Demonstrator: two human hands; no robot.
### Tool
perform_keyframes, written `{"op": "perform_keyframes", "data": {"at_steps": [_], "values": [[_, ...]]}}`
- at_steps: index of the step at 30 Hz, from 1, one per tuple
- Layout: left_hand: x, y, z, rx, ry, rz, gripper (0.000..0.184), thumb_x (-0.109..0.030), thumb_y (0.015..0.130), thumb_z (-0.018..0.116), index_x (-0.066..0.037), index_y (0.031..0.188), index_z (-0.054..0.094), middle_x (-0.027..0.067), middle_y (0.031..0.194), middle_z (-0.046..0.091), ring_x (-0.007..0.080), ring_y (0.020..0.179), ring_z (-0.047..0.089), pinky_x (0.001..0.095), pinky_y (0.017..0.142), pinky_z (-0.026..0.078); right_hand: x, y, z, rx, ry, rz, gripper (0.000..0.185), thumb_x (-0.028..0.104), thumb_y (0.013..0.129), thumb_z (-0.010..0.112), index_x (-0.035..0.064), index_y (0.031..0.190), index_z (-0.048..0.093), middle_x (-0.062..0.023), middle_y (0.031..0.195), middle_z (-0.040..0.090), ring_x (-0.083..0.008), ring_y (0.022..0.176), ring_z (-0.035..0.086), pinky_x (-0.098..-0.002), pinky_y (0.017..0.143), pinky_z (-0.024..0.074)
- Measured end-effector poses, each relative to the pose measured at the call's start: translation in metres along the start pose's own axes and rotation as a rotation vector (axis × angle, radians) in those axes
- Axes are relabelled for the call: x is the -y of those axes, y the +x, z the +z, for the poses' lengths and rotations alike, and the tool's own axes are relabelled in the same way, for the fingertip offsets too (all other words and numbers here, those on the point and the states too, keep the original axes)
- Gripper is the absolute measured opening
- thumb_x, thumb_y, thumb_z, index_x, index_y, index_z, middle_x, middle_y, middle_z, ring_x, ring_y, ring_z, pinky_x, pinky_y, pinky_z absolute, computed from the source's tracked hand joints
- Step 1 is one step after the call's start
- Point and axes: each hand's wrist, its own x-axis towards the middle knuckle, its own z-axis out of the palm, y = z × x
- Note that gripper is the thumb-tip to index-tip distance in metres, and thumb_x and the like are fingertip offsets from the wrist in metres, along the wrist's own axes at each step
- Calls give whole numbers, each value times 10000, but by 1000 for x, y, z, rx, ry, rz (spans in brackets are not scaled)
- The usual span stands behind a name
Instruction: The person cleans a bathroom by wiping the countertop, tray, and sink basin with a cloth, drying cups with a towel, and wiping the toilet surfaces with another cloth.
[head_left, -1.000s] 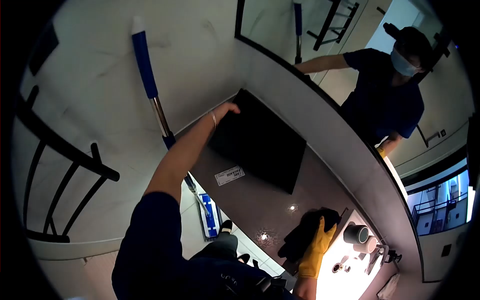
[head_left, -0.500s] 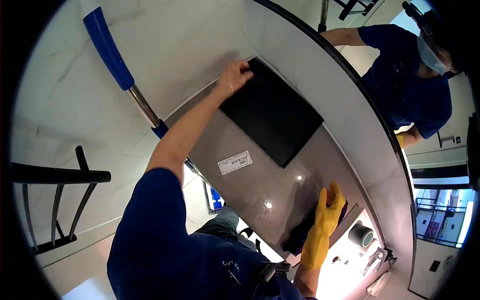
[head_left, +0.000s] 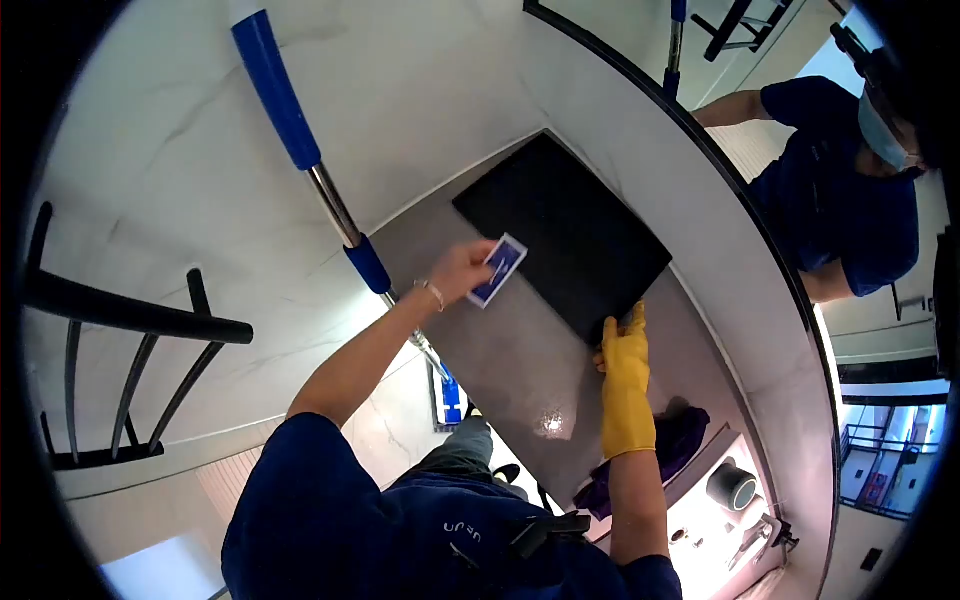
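Note:
My bare left hand [head_left: 462, 272] pinches a small flat card [head_left: 505, 262] with a purple-blue face and white border, held over the near-left edge of a black rectangular mat [head_left: 570, 220]. At the mat's near-right corner is my right hand [head_left: 625, 365] in a yellow rubber glove, its fingers bent around the corner. The mat lies flat on a grey-brown countertop [head_left: 500, 390]. Behind my right wrist, a crumpled dark purple cloth [head_left: 670, 445] rests on the counter.
A blue-and-silver mop pole [head_left: 335, 205] leans along the left side, its flat blue head [head_left: 450, 400] on the floor. Black rails [head_left: 140, 310] stick out at far left. A dark round container [head_left: 732, 487] sits on the lit shelf at right. A mirror [head_left: 840, 320] lines the wall.
My left hand has come back from the mat's far corner and now holds the card. The white "CARE PACKAGE" label no longer shows on the counter. My gloved hand has moved from the cloth to the mat.

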Motion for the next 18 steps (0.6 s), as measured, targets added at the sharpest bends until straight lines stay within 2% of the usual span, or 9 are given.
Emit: {"op": "perform_keyframes", "data": {"at_steps": [4, 6, 9, 10, 13, 14, 15, 17, 18], "values": [[-24, 52, 2, 14, 41, 90, 434, -31, 752, 590, -17, 1186, 581, 143, 984, 674, 196, 886, 648, 328, 811, 503, 9, -4, -5, 26, -73, 27, 646, 132, 895, 544, 224, 1463, 250, -81, 725, 566, -132, 428, 498, -270, 391, 417], [-17, 71, 10, -366, 441, 293, 404, -21, 753, 597, -34, 1157, 596, 135, 987, 671, 235, 885, 652, 344, 787, 508, 4, -2, -7, 37, -75, 19, 640, 122, 897, 541, 229, 1461, 259, -88, 737, 569, -133, 426, 499, -271, 390, 417], [-11, 86, 3, -405, 572, 368, 336, -65, 756, 626, -81, 1092, 631, 124, 981, 660, 282, 868, 642, 370, 772, 511, -2, 0, -6, 19, -60, 20, 649, 108, 902, 532, 227, 1469, 241, -92, 725, 575, -137, 422, 501, -275, 389, 419], [-8, 89, 3, -349, 622, 406, 262, -124, 770, 636, -115, 1031, 649, 113, 926, 646, 293, 860, 633, 384, 772, 507, 1, -2, -7, 31, -75, 19, 655, 115, 903, 534, 223, 1472, 230, -91, 717, 579, -139, 421, 504, -277, 391, 422], [-12, 101, 16, -369, 770, 334, 276, -123, 785, 642, -82, 1058, 647, 113, 892, 633, 264, 889, 639, 340, 810, 504, 4, -1, -7, 28, -115, 20, 658, 127, 905, 537, 210, 1476, 218, -88, 703, 586, -141, 423, 512, -281, 396, 429], [-16, 107, 23, -352, 769, 242, 291, -175, 795, 653, -112, 1078, 651, 111, 940, 610, 279, 904, 627, 368, 828, 499, 4, 0, -6, 17, -148, 28, 656, 131, 907, 537, 201, 1476, 219, -87, 697, 588, -142, 427, 517, -282, 399, 432], [-18, 112, 33, -346, 769, 245, 291, -175, 795, 653, -112, 1078, 651, 111, 940, 610, 279, 904, 627, 368, 828, 499, 5, 0, -6, 11, -146, 30, 656, 131, 907, 537, 201, 1476, 219, -87, 697, 588, -142, 427, 517, -282, 399, 432], [-20, 119, 48, -346, 942, 145, 320, -232, 796, 664, -161, 1107, 653, 111, 1050, 580, 291, 913, 613, 395, 832, 500, 7, -2, -6, 4, -211, 45, 654, 146, 907, 542, 195, 1476, 223, -85, 695, 582, -145, 432, 527, -282, 404, 437], [-18, 122, 51, -289, 1010, 132, 313, -200, 786, 673, -192, 1099, 670, 96, 1111, 553, 293, 995, 583, 409, 851, 496, 5, 0, -6, -2, -216, 48, 654, 146, 907, 542, 195, 1476, 223, -85, 695, 582, -145, 432, 527, -282, 404, 437]]}}
